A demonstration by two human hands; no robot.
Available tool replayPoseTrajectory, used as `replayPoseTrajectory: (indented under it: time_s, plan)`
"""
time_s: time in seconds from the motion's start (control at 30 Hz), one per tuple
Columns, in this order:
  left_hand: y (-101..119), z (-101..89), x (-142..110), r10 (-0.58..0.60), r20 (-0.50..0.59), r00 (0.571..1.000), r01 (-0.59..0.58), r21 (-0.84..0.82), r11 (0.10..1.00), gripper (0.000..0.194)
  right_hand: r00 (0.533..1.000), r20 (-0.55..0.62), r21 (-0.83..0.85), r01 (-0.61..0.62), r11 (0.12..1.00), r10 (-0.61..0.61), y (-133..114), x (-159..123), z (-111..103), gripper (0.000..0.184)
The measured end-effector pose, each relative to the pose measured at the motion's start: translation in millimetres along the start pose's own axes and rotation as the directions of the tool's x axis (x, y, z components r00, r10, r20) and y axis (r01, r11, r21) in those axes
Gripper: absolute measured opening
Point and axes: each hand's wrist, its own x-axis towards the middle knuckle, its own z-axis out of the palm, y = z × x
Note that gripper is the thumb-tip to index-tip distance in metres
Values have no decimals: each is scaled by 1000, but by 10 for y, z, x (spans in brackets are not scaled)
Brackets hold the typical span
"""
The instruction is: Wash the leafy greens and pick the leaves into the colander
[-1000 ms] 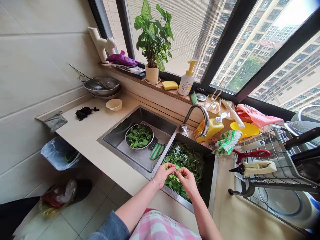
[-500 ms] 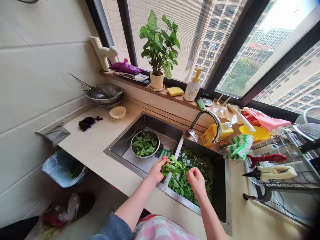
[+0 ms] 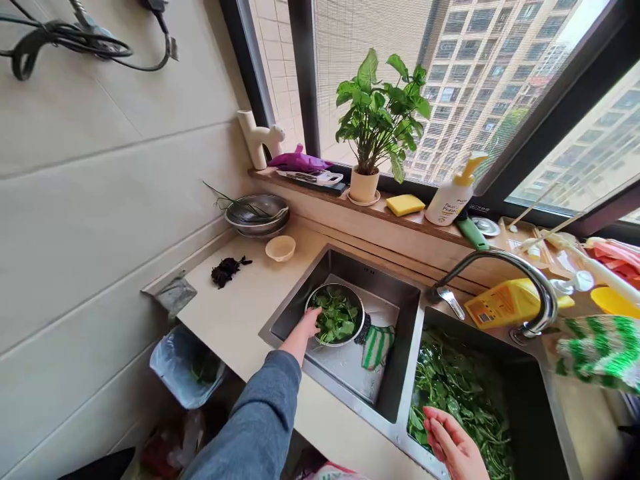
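My left hand (image 3: 311, 323) reaches over the left rim of a round metal bowl (image 3: 359, 308) in the left sink basin. Its fingers are apart and touch the leafy greens (image 3: 340, 319) lying in the bowl. My right hand (image 3: 453, 440) is at the near edge of the right basin, above more leafy greens (image 3: 463, 393) in water. Its thumb and fingertips are pressed together; whatever they may pinch is too small to make out.
A green-striped cloth (image 3: 379, 347) lies beside the bowl. The curved faucet (image 3: 500, 257) arches over the right basin. A small beige bowl (image 3: 281, 249) and a dark clump (image 3: 229, 271) sit on the left counter. A lined bin (image 3: 185, 373) hangs below.
My left hand has carried its bunch of greens leftward from the divider to the metal bowl and let go. The view has turned left. My right hand stays by the right basin.
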Motion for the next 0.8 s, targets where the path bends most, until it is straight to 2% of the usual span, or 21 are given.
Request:
replayPoseTrajectory:
  time_s: [0.1,0.17,0.27,0.33,0.37,0.47,0.6,0.7,0.8]
  plan:
    - [-103,-65,107,72,-86,994,-56,175,983,53,1000,-3,-18,-6,1000,6,-6,16,58,45]
    - [-168,-75,139,157,-82,984,-131,260,957,56,1000,-3,-29,-20,999,20,-34,48,122,43]
    - [-243,-52,175,301,98,948,-310,490,815,57,999,19,-62,-36,997,37,-127,102,273,40]
    - [-272,-32,213,300,180,937,-346,597,724,47,999,48,-91,-18,996,23,-213,128,397,39]
    - [-278,-27,238,275,177,945,-324,614,720,38,998,64,-106,-6,994,13,-254,138,457,38]
    - [-256,-48,326,185,115,976,-218,535,816,13,995,98,-145,10,989,4,-336,163,593,38]
    - [-145,-170,420,61,105,993,-92,323,942,1,994,110,-163,-2,987,20,-304,231,651,38]
    - [-43,-283,454,-29,134,991,9,148,989,6,992,115,-175,-30,984,50,-246,299,673,38]
    - [26,-348,471,-93,157,983,90,26,996,11,989,131,-192,-46,980,73,-232,355,715,39]
